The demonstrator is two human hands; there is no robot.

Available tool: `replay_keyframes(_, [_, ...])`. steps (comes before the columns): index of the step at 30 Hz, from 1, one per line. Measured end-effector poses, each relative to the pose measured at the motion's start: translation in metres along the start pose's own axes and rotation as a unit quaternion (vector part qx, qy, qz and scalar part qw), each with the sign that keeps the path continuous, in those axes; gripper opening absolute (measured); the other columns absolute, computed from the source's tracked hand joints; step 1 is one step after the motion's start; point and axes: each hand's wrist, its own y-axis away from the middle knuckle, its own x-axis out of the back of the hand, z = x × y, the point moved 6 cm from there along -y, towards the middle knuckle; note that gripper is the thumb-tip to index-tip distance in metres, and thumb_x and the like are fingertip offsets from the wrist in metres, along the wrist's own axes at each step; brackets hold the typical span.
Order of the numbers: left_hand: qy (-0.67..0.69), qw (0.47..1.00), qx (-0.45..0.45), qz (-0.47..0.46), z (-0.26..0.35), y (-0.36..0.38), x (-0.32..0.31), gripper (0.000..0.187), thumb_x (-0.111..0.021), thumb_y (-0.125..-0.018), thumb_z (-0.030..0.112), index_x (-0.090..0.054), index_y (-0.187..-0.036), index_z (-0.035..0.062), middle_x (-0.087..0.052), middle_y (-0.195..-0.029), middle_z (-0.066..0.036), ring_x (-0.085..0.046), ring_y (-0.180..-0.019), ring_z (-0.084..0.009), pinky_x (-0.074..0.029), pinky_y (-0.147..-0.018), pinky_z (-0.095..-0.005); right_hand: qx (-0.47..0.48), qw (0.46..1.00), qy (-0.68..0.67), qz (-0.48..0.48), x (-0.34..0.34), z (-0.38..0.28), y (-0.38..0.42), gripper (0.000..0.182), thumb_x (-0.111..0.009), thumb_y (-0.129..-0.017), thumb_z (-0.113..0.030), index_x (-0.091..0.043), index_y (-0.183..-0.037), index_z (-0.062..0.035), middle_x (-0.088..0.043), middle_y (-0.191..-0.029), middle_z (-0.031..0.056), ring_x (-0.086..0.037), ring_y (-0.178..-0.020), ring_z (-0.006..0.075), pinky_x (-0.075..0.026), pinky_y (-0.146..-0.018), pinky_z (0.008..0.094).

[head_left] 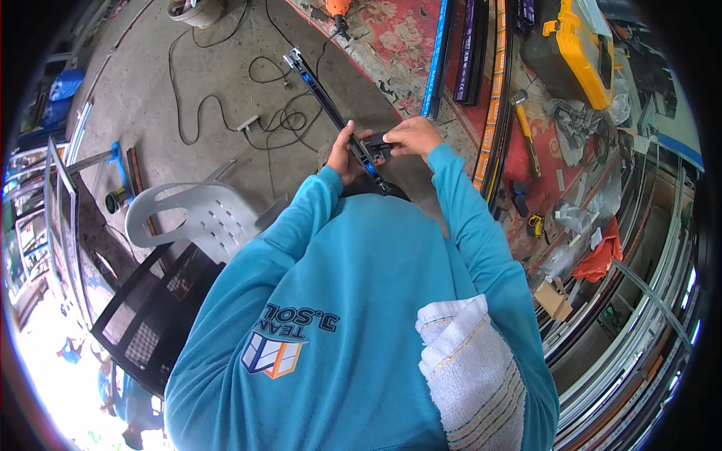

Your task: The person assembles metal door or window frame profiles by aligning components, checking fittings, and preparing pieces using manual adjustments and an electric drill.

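My left hand (343, 156) is closed round a long, narrow black metal profile (325, 99) with blue markings, its thumb lying along the side. The profile slants from a silver-coloured far end down towards my lap, where the near end meets my shirt. My right hand (417, 138) is closed, fingers and thumb pinching a small black block-like part (380, 141) right beside the profile. The part's exact kind cannot be made out. Fingertips of the left hand reach close to this part.
A hammer (524, 124), tape measure (535, 225) and yellow-black toolbox (579, 60) lie on the right. Wrapped profiles (492, 98) stretch along the patterned red surface. Cables (203, 113) with a socket strip (248, 122) loop over the floor. A white plastic chair (192, 210) stands at left.
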Motion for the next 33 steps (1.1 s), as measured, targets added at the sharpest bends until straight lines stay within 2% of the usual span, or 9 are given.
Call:
replay_keyframes(4, [0.008, 1.000, 0.006, 0.007, 0.004, 0.001, -0.004, 0.087, -0.057, -0.084, 0.073, -0.047, -0.135, 0.0033, -0.065, -0.113, -0.016, -0.066, -0.094, -0.0322, -0.054, -0.088, -0.0509, 0.074, 0.987, 0.144, 0.020, -0.010, -0.011, 0.004, 0.037, -0.080, -0.069, -0.020, -0.069, -0.091, 0.0076, -0.071, -0.082, 0.0150, -0.071, -0.075, 0.0233, -0.059, -0.062, 0.0341])
replay_keyframes(6, [0.019, 1.000, 0.005, 0.002, 0.005, 0.000, -0.007, 0.086, -0.058, -0.083, 0.073, -0.048, -0.135, 0.0045, -0.064, -0.114, -0.014, -0.066, -0.091, -0.0309, -0.055, -0.087, -0.0490, 0.201, 0.935, 0.285, 0.065, -0.019, -0.022, 0.009, 0.032, -0.076, -0.072, -0.017, -0.068, -0.093, 0.0055, -0.069, -0.077, 0.0126, -0.069, -0.072, 0.0180, -0.054, -0.060, 0.0319])
replay_keyframes(7, [0.016, 1.000, 0.005, 0.008, 0.005, 0.002, -0.009, 0.086, -0.058, -0.083, 0.074, -0.049, -0.134, 0.0053, -0.065, -0.113, -0.013, -0.066, -0.092, -0.0302, -0.054, -0.086, -0.0478, 0.264, 0.901, 0.330, 0.098, -0.023, -0.029, 0.017, 0.030, -0.076, -0.069, -0.017, -0.067, -0.088, 0.0039, -0.067, -0.073, 0.0141, -0.067, -0.068, 0.0256, -0.053, -0.062, 0.0374])
replay_keyframes(8, [0.014, 1.000, 0.005, 0.013, 0.007, 0.002, -0.010, 0.085, -0.058, -0.082, 0.074, -0.051, -0.133, 0.0061, -0.066, -0.112, -0.012, -0.065, -0.093, -0.0294, -0.053, -0.085, -0.0465, 0.266, 0.900, 0.332, 0.096, -0.026, -0.029, 0.021, 0.030, -0.076, -0.069, -0.017, -0.067, -0.088, 0.0039, -0.067, -0.073, 0.0141, -0.067, -0.068, 0.0256, -0.053, -0.062, 0.0374])
replay_keyframes(11, [0.002, 1.000, 0.014, -0.013, -0.001, -0.010, 0.003, 0.082, -0.056, -0.083, 0.074, -0.054, -0.131, 0.0073, -0.066, -0.111, -0.010, -0.064, -0.095, -0.0269, -0.051, -0.084, -0.0428, 0.325, 0.851, 0.394, 0.123, -0.036, -0.031, 0.034, 0.030, -0.076, -0.070, -0.018, -0.063, -0.087, 0.0031, -0.065, -0.084, 0.0197, -0.063, -0.080, 0.0380, -0.050, -0.074, 0.0461])
replay_keyframes(14, [-0.009, 1.000, 0.002, -0.005, -0.005, -0.010, 0.004, 0.081, -0.056, -0.084, 0.073, -0.055, -0.132, 0.0076, -0.066, -0.112, -0.009, -0.064, -0.099, -0.0243, -0.049, -0.085, -0.0411, 0.309, 0.857, 0.400, 0.099, -0.042, -0.033, 0.045, 0.031, -0.076, -0.071, -0.017, -0.062, -0.089, 0.0035, -0.064, -0.091, 0.0210, -0.062, -0.086, 0.0385, -0.049, -0.078, 0.0474])
replay_keyframes(29, [0.006, 1.000, -0.008, -0.002, -0.027, -0.009, 0.004, 0.075, -0.057, -0.089, 0.066, -0.053, -0.135, 0.0072, -0.065, -0.113, -0.008, -0.061, -0.103, -0.0222, -0.047, -0.091, -0.0409, 0.275, 0.857, 0.427, 0.090, -0.042, -0.008, 0.042, 0.028, -0.078, -0.073, -0.014, -0.059, -0.087, 0.0015, -0.062, -0.087, 0.0182, -0.062, -0.081, 0.0370, -0.050, -0.073, 0.0460])
replay_keyframes(31, [0.016, 1.000, -0.014, 0.000, -0.030, -0.009, 0.006, 0.075, -0.057, -0.089, 0.065, -0.053, -0.135, 0.0061, -0.065, -0.113, -0.008, -0.061, -0.103, -0.0223, -0.047, -0.091, -0.0407, 0.208, 0.880, 0.422, 0.062, -0.040, 0.003, 0.034, 0.029, -0.077, -0.076, -0.013, -0.060, -0.095, 0.0001, -0.063, -0.097, 0.0191, -0.062, -0.093, 0.0402, -0.049, -0.080, 0.0498])
replay_keyframes(33, [0.016, 0.999, -0.015, -0.028, -0.031, -0.009, 0.005, 0.078, -0.058, -0.089, 0.064, -0.050, -0.137, 0.0025, -0.064, -0.116, -0.010, -0.062, -0.101, -0.0230, -0.048, -0.091, -0.0398, 0.211, 0.885, 0.412, 0.053, -0.038, 0.007, 0.031, 0.028, -0.077, -0.076, -0.013, -0.060, -0.095, 0.0002, -0.063, -0.097, 0.0194, -0.062, -0.092, 0.0403, -0.050, -0.079, 0.0493])
